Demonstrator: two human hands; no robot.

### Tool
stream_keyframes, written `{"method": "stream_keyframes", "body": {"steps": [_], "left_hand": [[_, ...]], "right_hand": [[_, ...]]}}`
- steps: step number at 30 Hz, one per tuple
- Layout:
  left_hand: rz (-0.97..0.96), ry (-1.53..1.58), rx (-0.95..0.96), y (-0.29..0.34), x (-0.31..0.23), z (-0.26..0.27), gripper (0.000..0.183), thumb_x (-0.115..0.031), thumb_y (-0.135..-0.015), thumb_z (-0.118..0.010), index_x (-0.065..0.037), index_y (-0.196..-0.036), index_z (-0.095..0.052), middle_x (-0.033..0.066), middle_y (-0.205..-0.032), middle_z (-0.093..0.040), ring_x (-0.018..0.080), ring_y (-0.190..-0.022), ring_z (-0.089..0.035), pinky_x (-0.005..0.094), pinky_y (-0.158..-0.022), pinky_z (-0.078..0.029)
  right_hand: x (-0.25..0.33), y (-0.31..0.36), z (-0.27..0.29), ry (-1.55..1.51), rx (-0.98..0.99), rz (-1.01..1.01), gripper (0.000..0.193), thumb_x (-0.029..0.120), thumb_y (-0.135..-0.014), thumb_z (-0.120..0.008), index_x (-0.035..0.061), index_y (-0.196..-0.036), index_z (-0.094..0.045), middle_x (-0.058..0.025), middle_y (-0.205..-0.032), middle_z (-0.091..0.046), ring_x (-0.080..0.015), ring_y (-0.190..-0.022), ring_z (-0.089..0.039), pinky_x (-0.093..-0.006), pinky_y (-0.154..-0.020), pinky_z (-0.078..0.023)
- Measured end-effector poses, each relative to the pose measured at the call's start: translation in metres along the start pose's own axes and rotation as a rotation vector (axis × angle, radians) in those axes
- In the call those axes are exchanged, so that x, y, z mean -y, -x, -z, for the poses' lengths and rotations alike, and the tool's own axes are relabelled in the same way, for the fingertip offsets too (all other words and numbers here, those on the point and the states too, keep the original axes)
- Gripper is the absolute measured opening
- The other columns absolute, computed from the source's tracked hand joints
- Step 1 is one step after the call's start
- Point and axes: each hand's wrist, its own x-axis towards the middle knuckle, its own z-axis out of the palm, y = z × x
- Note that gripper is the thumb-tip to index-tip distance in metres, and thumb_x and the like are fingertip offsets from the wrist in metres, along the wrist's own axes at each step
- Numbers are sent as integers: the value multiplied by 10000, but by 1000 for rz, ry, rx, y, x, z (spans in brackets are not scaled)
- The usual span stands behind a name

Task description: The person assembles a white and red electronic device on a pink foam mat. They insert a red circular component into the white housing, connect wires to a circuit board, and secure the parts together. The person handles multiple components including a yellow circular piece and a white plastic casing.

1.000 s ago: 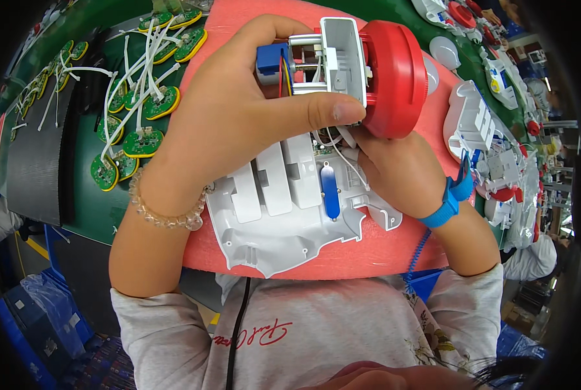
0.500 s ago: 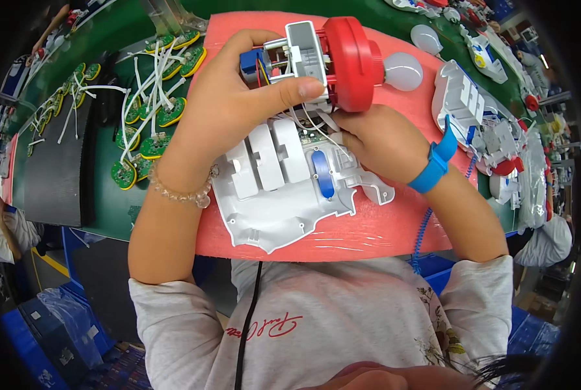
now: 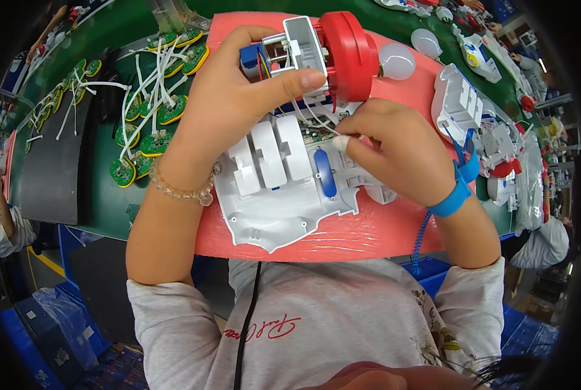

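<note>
The head camera looks steeply down from above the wearer's shirt (image 3: 342, 312), close over the left hand (image 3: 228, 107) and right hand (image 3: 401, 146). Its upright fisheye view reaches forward across the worktop (image 3: 105, 213), wide on both sides, and bends straight edges toward a black, rounded rim

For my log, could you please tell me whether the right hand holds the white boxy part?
No, the left hand grips the white boxy part, while the right hand is lower, clear of it.

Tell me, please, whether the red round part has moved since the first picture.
Yes, the red round part moved left relative to the nearer white bulb.
</note>
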Motion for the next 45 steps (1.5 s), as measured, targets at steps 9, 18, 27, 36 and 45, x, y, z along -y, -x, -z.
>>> {"method": "stream_keyframes", "body": {"steps": [9, 18, 27, 36, 45], "left_hand": [[-38, -48, 1, 0, 3, 1, 507, -209, -694, -754, -26, -1093, -501, 18, -829, -600, 66, -715, -563, 191, -617, -445], [-37, -71, 26, -3, 4, -3, 538, -172, -669, -769, -22, -1105, -491, 40, -921, -582, 74, -768, -561, 215, -673, -470], [-97, -45, 79, -3, 10, -1, 558, -151, -664, -773, -15, -1113, -471, 45, -946, -565, 89, -846, -547, 220, -723, -458], [-115, -144, 82, 1, 6, -2, 579, -157, -656, -780, -4, -1117, -464, 65, -982, -561, 100, -889, -545, 230, -755, -457], [-59, -1, 159, 0, -8, 1, 585, -159, -647, -784, -11, -1116, -467, 65, -1009, -555, 108, -904, -545, 234, -765, -455]], "right_hand": [[-6, -14, -9, -393, 216, -255, 157, 75, -762, -541, 0, -886, -598, -120, -757, -619, -232, -682, -602, -303, -636, -466], [-32, -10, -22, -264, 130, -125, 160, 43, -753, -527, 27, -898, -594, -105, -785, -631, -226, -701, -608, -302, -646, -470], [-31, -7, -25, -282, 116, -134, 157, 26, -733, -541, 36, -880, -592, -105, -782, -625, -244, -696, -606, -318, -642, -476], [-27, -3, -28, -55, 22, 8, 113, 30, -707, -564, 61, -815, -577, -96, -741, -597, -280, -678, -581, -354, -602, -464], [-32, 0, -30, -35, 4, 67, 122, 29, -692, -581, 65, -808, -574, -85, -753, -600, -281, -690, -580, -360, -609, -463]]}}
